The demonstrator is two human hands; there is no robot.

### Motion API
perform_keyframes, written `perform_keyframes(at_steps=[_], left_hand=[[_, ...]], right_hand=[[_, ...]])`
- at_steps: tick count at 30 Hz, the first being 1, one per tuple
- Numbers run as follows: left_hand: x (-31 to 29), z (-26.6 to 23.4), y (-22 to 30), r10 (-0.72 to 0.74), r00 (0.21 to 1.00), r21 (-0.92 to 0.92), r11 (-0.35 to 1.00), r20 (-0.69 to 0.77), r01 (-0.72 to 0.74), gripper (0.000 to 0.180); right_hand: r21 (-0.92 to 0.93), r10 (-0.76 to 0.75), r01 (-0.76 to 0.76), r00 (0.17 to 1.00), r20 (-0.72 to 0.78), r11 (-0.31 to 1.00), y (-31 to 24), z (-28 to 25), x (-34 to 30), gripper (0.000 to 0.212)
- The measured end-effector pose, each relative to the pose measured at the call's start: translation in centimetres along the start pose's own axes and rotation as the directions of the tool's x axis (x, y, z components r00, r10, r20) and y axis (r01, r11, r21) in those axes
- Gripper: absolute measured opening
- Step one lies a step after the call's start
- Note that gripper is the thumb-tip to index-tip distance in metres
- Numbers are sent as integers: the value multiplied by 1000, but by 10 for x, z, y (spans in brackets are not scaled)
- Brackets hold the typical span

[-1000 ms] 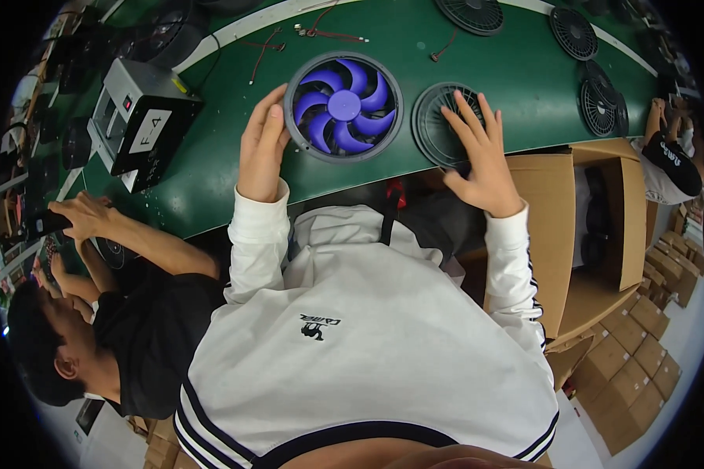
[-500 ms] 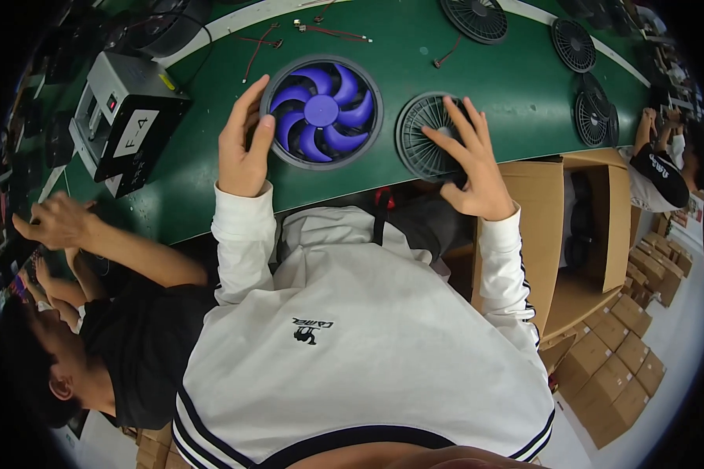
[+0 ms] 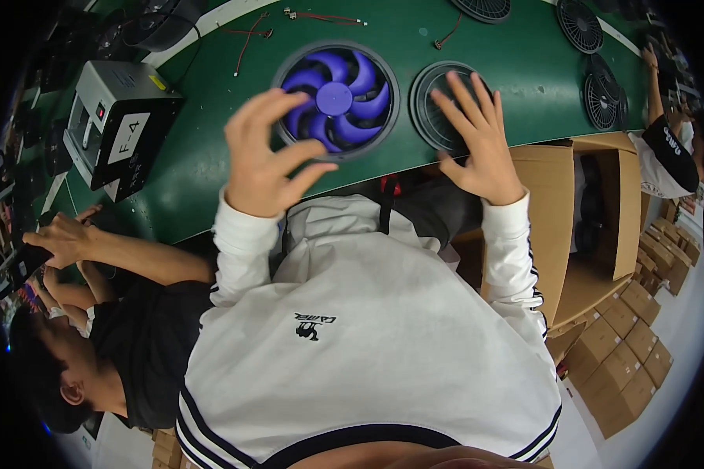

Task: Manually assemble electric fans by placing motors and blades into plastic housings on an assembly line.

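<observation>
A round black-framed fan with purple blades point(image 3: 360, 129) lies face up on the green table in front of me. My left hand point(image 3: 262, 156) hovers at its near left edge, slightly blurred. Its thumb and fingers are curved apart with nothing between them, and the fingertips overlap the rim in view. To the right of the fan sits a round dark grille cover point(image 3: 434, 94), its spokes smeared. Across its right side my right hand point(image 3: 481, 148) is spread, fingers outstretched; whether the palm presses on it I cannot tell.
A grey-and-black machine point(image 3: 121, 117) stands at the left. Thin red cables point(image 3: 321, 17) lie along the far side. More black grilles point(image 3: 579, 25) are at the far right. An open cardboard box point(image 3: 555, 234) stands right of my lap. A co-worker's forearm point(image 3: 149, 254) reaches in at left.
My left hand has come off the fan's left side and moved right and nearer to me. My right hand now lies flatter over the grille cover, whose spokes have become smeared.
</observation>
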State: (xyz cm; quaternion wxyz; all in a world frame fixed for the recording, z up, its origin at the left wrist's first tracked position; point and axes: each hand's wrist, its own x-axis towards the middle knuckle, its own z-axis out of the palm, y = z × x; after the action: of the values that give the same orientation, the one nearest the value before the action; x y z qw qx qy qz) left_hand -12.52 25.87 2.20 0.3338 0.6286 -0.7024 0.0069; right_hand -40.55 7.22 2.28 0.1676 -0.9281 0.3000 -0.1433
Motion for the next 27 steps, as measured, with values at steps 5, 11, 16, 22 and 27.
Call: perform_keyframes(at_steps=[5, 11, 16, 22, 27], left_hand=[[13, -2, 29, -59, 990, -122, 990, 129, 75, 35], [-3, -2, -8, -168, 986, -158, 973, 15, 168, 46], [-8, 24, -9, 10, 995, -102, 995, -100, -20, 75], [-1, 50, -10, -302, 946, -567, 803, -120, 184, 127], [1, 80, 13, -416, 891, -533, 803, -183, 266, 141]], right_hand=[[0, -162, 162, 982, 101, 987, 35, -9, -18, 63], [-55, 74, -77, 996, -52, 995, -1, 9, -24, 68], [7, -107, 107, 994, -29, 994, 11, -7, -7, 79], [162, 27, -21, 999, -35, 987, 16, -8, 17, 95], [97, -23, 38, 987, -157, 995, -68, -8, 45, 97]])
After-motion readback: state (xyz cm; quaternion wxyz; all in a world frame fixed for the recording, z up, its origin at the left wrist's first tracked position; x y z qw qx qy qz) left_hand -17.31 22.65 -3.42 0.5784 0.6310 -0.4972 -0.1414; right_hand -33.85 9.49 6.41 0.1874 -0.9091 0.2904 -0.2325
